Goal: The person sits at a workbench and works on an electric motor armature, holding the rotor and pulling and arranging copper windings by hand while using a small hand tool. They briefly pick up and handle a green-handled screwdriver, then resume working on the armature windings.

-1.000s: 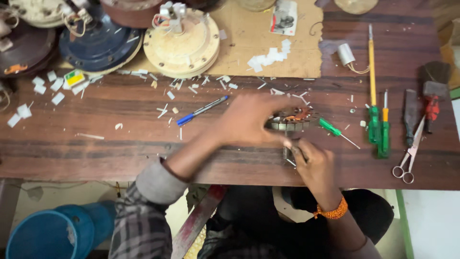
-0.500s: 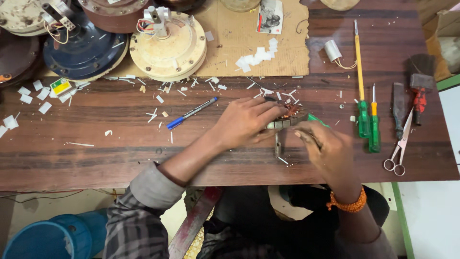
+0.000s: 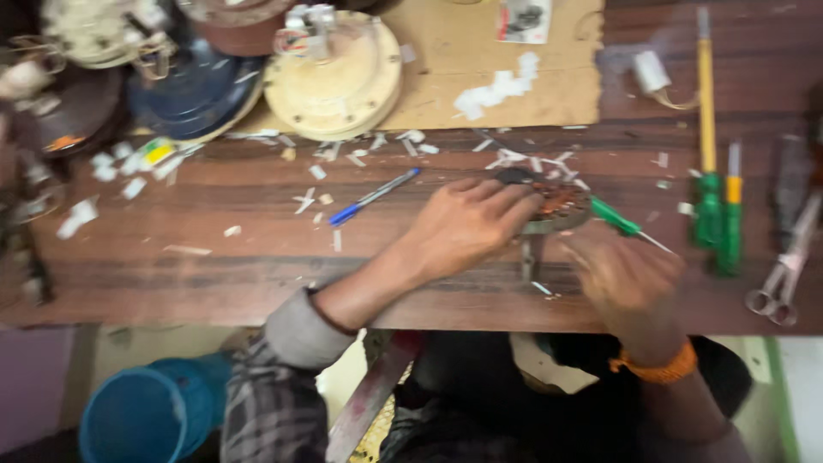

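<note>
While the left hand [image 3: 467, 225] clamps its fingers over the copper-wound stator [image 3: 553, 204], the blurred right hand [image 3: 630, 279] just beside it has an unreadable grip; winding work appears midway, paper scraps [image 3: 501, 86] scattered beyond.

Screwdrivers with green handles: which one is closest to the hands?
The small green screwdriver lying slanted beside the wound motor core, next to the right hand. The other two lie straight, farther right.
</note>
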